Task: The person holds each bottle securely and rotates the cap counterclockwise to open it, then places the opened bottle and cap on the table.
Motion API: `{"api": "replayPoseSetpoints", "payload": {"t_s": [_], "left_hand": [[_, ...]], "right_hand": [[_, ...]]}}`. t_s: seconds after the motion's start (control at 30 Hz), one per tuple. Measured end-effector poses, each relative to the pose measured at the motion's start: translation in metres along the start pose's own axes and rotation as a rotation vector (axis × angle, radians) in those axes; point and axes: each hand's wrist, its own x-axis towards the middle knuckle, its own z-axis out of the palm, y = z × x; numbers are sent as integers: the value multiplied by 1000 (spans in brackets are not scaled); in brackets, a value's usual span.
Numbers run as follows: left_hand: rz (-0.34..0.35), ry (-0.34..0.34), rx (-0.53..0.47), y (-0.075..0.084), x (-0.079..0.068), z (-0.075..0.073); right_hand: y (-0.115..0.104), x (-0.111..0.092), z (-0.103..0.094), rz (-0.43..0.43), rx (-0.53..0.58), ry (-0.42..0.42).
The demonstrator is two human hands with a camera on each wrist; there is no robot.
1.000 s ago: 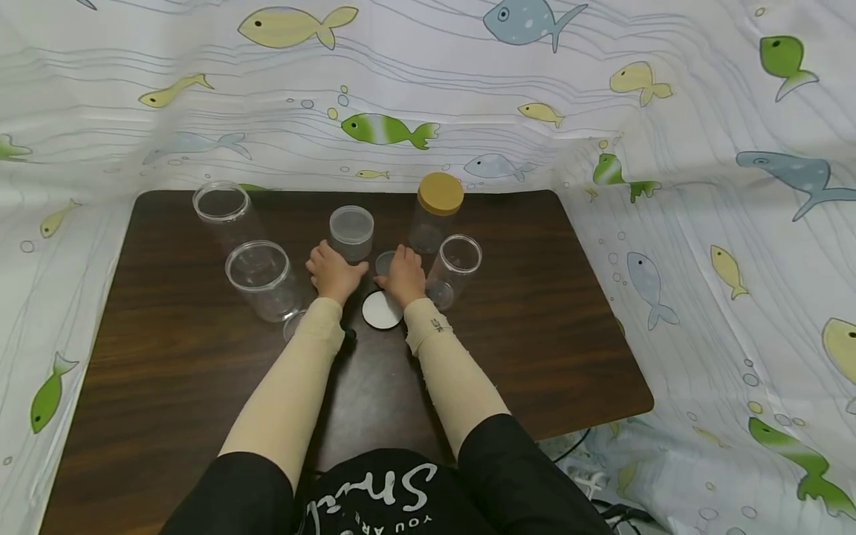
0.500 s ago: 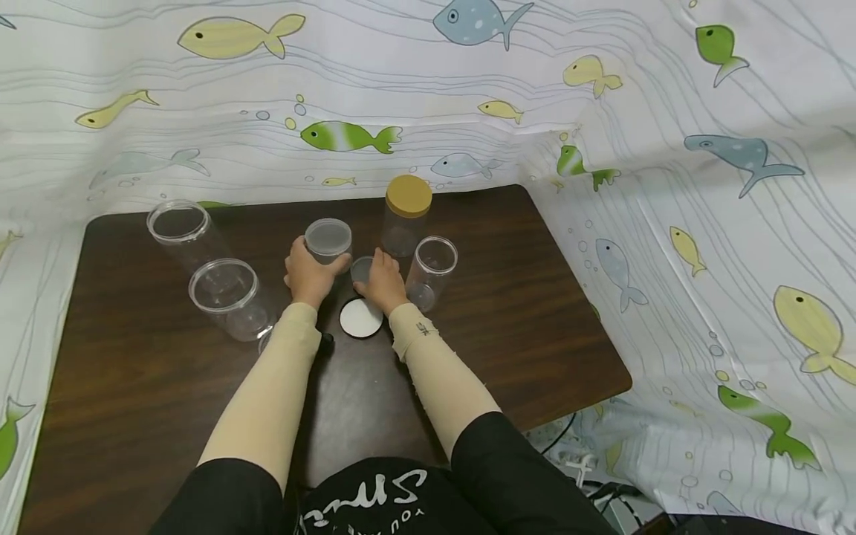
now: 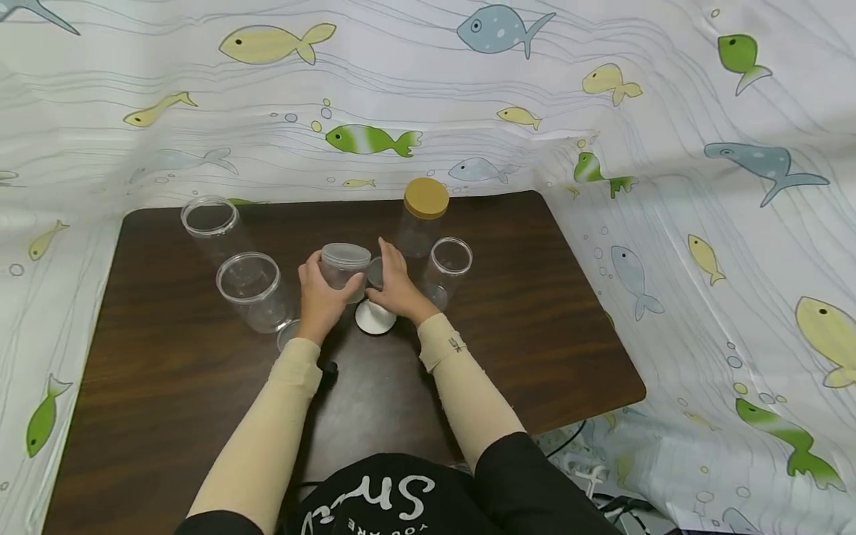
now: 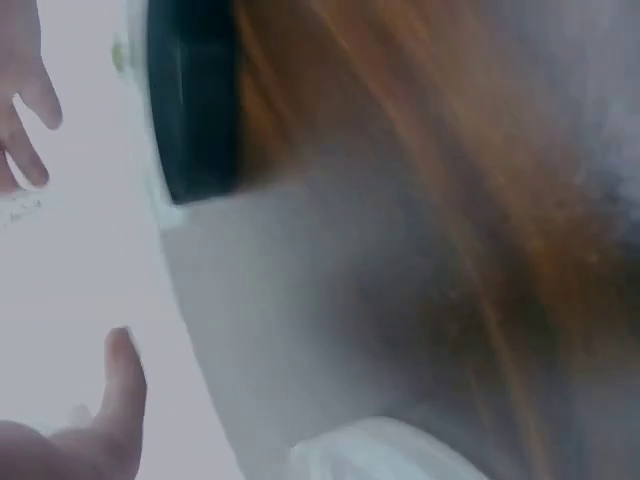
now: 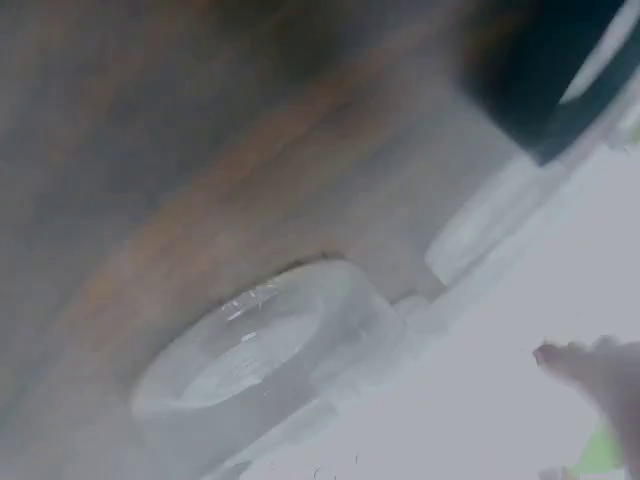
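In the head view my left hand (image 3: 324,297) grips a short clear jar with a frosted lid (image 3: 345,255), fingers round its left side and thumb across the front. The jar tilts slightly. My right hand (image 3: 400,288) is just right of it, fingers extended upward and holding nothing visible. Partly behind that hand is a small translucent round piece (image 3: 376,273). A white disc with a dark rim (image 3: 375,318) lies on the table below both hands. The wrist views are blurred; a thumb (image 4: 122,390) shows in the left one, a clear jar (image 5: 270,350) in the right.
Two open clear jars, a nearer one (image 3: 250,286) and a farther one (image 3: 212,221), stand on the left. A clear ring-like piece (image 3: 288,334) lies by the left wrist. On the right are a yellow-lidded jar (image 3: 426,199) and an open clear jar (image 3: 448,269). All sit on a dark wooden table (image 3: 528,334).
My left hand has taken hold of the frosted-lidded jar and brought it nearer to me, tilting it. My right hand has straightened its fingers and turned toward the jar. The head view shifted slightly.
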Motion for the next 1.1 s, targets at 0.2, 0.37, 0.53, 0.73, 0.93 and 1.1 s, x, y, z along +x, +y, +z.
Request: {"api": "replayPoseSetpoints", "payload": {"t_s": [0.2,0.37,0.53,0.73,0.93,1.1], "left_hand": [[-16,-118,53,16,-18,-15],[51,-134,100,22,-31,-24],[108,-248,127,29,-41,-27],[66,-259,173,35,-45,-34],[63,-323,109,37,-47,-44],[56,-387,3,39,-49,-52]], "right_hand": [[-23,-23,-1,9,362,-172],[-33,-28,5,12,596,-131],[-40,-31,12,65,540,29],[-48,-32,14,75,579,103],[-48,-34,16,-24,686,65],[-49,-35,16,-102,728,36]]}}
